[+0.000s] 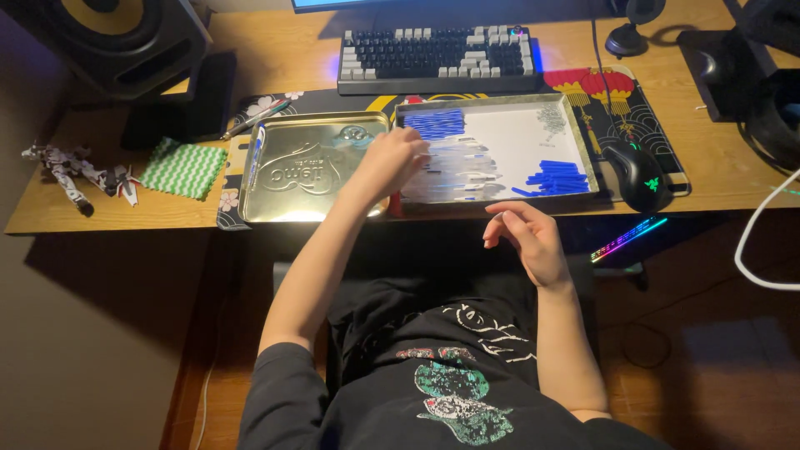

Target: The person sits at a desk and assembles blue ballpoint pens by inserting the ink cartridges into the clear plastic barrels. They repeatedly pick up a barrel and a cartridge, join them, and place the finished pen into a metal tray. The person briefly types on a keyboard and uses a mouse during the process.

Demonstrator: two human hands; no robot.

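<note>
Clear pen barrels point(454, 171): row lying in the shallow tray point(583, 142), centre-left; left hand point(392, 158) rests on the row's left end, fingers curled down; whether it pinches one, cannot tell.
Right hand point(529, 237): off the desk edge, near the tray's front rim, fingers loosely bent, holding nothing.
Blue caps point(435, 122): stacked at tray's far left corner.
Blue pieces point(554, 179): heap at tray's front right.
Metal tin lid point(304, 167): just left of tray, touching it.
Keyboard point(437, 58): behind tray.
Mouse point(637, 175): right of tray.
Green-white cloth point(183, 167): left of lid, apart.
</note>
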